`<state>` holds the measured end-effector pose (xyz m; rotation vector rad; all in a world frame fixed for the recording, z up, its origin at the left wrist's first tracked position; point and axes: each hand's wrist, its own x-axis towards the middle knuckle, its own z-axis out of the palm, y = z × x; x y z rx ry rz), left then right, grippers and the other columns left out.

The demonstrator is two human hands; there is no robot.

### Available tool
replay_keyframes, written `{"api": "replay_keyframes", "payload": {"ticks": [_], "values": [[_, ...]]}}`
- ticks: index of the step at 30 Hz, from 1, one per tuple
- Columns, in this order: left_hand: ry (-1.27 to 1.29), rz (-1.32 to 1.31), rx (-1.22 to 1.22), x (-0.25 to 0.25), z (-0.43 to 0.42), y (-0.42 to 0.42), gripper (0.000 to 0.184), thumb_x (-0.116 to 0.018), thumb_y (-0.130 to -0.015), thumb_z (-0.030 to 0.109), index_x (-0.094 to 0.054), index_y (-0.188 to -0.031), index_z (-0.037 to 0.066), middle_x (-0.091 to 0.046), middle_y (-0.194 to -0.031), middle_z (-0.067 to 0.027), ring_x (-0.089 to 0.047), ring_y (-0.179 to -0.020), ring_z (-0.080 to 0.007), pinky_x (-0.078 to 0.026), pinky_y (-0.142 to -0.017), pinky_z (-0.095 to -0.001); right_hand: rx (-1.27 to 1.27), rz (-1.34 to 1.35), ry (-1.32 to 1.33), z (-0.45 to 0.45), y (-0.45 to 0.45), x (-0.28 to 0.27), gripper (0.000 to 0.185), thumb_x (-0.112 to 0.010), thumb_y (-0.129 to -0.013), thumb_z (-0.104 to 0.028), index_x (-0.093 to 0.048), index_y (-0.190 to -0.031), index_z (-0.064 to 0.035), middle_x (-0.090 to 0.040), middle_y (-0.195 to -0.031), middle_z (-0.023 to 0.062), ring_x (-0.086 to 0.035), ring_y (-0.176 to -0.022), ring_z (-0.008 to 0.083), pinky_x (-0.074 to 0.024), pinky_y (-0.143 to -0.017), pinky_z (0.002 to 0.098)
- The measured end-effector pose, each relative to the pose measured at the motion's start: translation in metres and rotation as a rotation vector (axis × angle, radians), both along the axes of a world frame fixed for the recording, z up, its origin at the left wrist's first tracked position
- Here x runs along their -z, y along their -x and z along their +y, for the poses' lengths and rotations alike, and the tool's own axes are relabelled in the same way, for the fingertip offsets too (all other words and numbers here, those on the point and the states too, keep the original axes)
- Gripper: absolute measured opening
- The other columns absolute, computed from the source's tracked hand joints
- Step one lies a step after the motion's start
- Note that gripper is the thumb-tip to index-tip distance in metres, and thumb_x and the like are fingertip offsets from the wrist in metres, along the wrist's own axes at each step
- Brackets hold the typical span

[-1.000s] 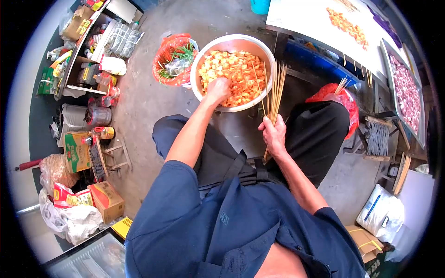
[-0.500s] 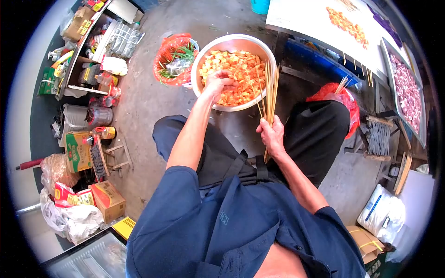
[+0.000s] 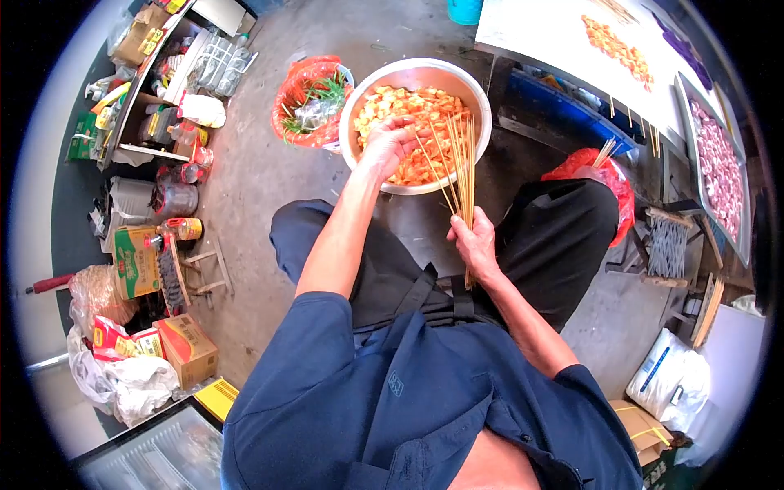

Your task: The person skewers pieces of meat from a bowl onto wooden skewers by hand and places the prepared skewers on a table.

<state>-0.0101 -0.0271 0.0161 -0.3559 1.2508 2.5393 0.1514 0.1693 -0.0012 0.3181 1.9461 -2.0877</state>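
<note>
A wide metal basin [image 3: 482, 135] holds a heap of orange, seasoned-looking chunks [image 3: 408, 102]. Above the heap is my left hand [image 3: 390, 144], palm partly up and fingers curled; anything small between the fingertips is too hard to make out. My right hand [image 3: 475, 245] grips a bundle of thin wooden skewers [image 3: 465, 175] near its lower part, in front of the basin. The skewers fan upward over the basin's right side. One leans left, its tip close to my left fingers.
A red-bagged bucket with green stalks [image 3: 314, 110] stands left of the basin. At right, a white table [image 3: 531, 28] bears orange chunks, beside a tray of pinkish pieces [image 3: 719, 163]. A red bag with skewers [image 3: 621, 192] sits by my right knee. Shelves [image 3: 135, 114] line the left.
My left hand has turned a little more palm up and its fingers have shifted near the skewer tips. The skewers in my right hand have swung slightly left and fanned out.
</note>
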Motion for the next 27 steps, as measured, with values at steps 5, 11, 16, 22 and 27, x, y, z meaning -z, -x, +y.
{"api": "replay_keyframes", "payload": {"ticks": [5,11,16,22,27], "values": [[0.123,0.056,-0.035,0.0045,0.0014,0.0002,0.021,-0.05,-0.087,-0.008,-0.05,-0.107,-0.003,-0.057,-0.111,-0.018,-0.063,-0.099,-0.0349,-0.056,-0.083,-0.0404,0.013,-0.007,0.005,-0.0006,-0.0004,-0.0114,0.013,-0.056,-0.09,-0.016,-0.051,-0.085,-0.0048,-0.055,-0.061,-0.0001,-0.044,-0.05,0.006,-0.036,-0.045,0.0231],[0.028,0.003,-0.121,0.0033,-0.0032,0.0049,0.019,-0.042,-0.09,-0.004,-0.046,-0.108,-0.001,-0.057,-0.106,-0.0211,-0.064,-0.096,-0.0367,-0.057,-0.08,-0.0416,-0.005,0.0,-0.024,-0.0014,-0.0006,-0.0062,0.013,-0.056,-0.089,-0.016,-0.051,-0.085,-0.0044,-0.056,-0.062,-0.0001,-0.044,-0.05,0.0062,-0.0361,-0.046,0.0233],[-0.069,-0.038,-0.129,-0.0023,0.0013,0.0009,0.019,-0.039,-0.093,0.0,-0.043,-0.111,-0.002,-0.056,-0.109,-0.0251,-0.063,-0.097,-0.0382,-0.055,-0.083,-0.045,-0.027,0.006,-0.024,-0.0012,-0.0009,-0.0038,0.014,-0.057,-0.089,-0.016,-0.051,-0.084,-0.0043,-0.056,-0.062,0.0,-0.045,-0.051,0.0065,-0.0368,-0.046,0.0239],[-0.04,0.01,0.02,0.0036,0.0017,-0.0002,0.017,-0.043,-0.095,0.006,-0.046,-0.11,0.0,-0.06,-0.106,-0.0243,-0.063,-0.098,-0.036,-0.055,-0.083,-0.0438,-0.009,-0.021,-0.021,-0.0008,0.0003,-0.0031,0.014,-0.057,-0.089,-0.016,-0.051,-0.084,-0.0043,-0.056,-0.062,0.0001,-0.046,-0.052,0.0071,-0.0372,-0.047,0.0243],[0.192,0.041,0.028,0.0053,0.0027,-0.0001,0.019,-0.047,-0.096,0.015,-0.048,-0.11,0.002,-0.06,-0.109,-0.0228,-0.064,-0.098,-0.0343,-0.056,-0.081,-0.0422,-0.015,-0.021,-0.017,0.0,0.0,-0.0061,0.013,-0.056,-0.089,-0.015,-0.051,-0.084,-0.0039,-0.056,-0.061,0.0008,-0.048,-0.054,0.0077,-0.0387,-0.049,0.0242]]}}
